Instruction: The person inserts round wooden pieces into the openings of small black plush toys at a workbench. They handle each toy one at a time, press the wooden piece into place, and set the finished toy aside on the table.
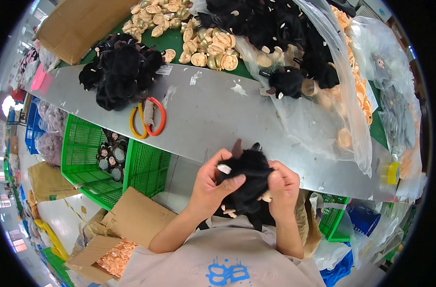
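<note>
One black plush toy (244, 179), furry and soft with a small brown horn and pale tags, is held between two bare hands near the 6 o'clock edge of the grey metal surface (208, 119). The grip of the left hand (209, 184) is closed around the toy's left flank, thumb laid across the front; the grip of the right hand (282, 186) is closed on its right flank, so the toy sits between both palms. One pair of scissors (147, 117) with an orange and a yellow loop lies at 10 o'clock. One heap of black plush (120, 69) is seen beyond it, and one clear plastic bag (318, 86) of more plush at 1 o'clock. One green crate (84, 158) stands at 9 o'clock.
</note>
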Demonstrator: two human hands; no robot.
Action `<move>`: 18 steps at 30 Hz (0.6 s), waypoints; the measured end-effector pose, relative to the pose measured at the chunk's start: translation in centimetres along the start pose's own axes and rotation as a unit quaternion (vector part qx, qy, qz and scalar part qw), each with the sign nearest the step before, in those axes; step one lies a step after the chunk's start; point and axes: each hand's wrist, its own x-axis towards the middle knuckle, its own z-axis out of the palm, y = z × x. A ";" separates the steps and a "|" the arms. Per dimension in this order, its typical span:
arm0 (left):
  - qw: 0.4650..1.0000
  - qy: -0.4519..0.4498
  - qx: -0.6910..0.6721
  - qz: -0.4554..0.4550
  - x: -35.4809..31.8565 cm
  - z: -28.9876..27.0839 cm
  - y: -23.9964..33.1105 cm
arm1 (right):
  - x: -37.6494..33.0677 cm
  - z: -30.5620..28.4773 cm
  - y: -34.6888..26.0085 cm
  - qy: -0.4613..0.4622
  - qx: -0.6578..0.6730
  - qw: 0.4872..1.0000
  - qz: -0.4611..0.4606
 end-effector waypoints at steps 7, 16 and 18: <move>0.998 -0.011 0.063 0.013 -0.5 -0.3 -0.7 | 0.2 -0.6 0.3 -0.054 -0.109 0.992 -0.044; 0.991 0.014 -0.112 -0.070 -1.9 -0.8 -1.1 | -0.1 0.1 -0.4 -0.074 -0.089 0.992 -0.048; 0.991 -0.010 -0.127 -0.050 -1.9 -1.9 -1.8 | 0.1 -0.4 -0.7 -0.063 -0.099 0.993 -0.026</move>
